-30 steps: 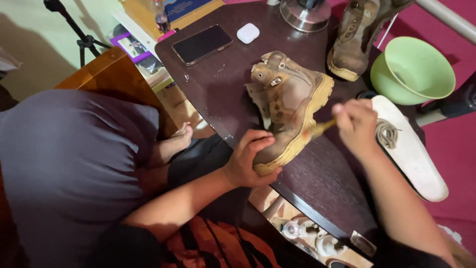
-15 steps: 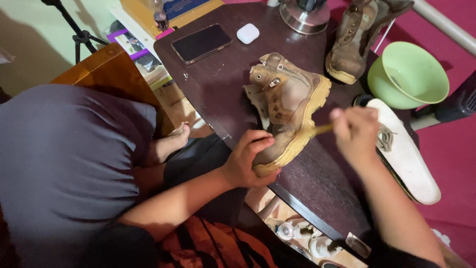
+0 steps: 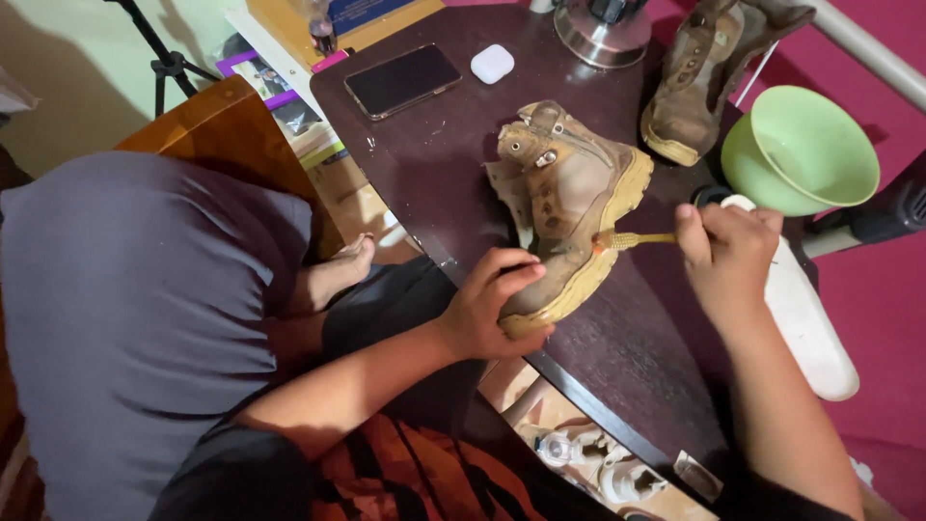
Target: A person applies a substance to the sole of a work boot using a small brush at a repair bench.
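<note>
Scrubbing step in hand, judged from brush on leather. Nearest: left hand (image 3: 492, 314), fingers clamped over toe of tan boot (image 3: 564, 217), pinning it on its side at near edge of dark table (image 3: 434, 154). Beside it: right hand (image 3: 728, 251), fingers clenched on yellow brush (image 3: 627, 239), bristle end touching boot's side just above pale sole. Under that hand, white insole (image 3: 810, 318), partly hidden. Farther: green bowl (image 3: 805, 145) at table's right edge, possibly overhanging. Farthest: second boot (image 3: 699, 72) upright, phone (image 3: 403, 80) and small white case (image 3: 492, 64) well apart from the work. Next move calls for firm hold at toe and short strokes kept along sole seam.
</note>
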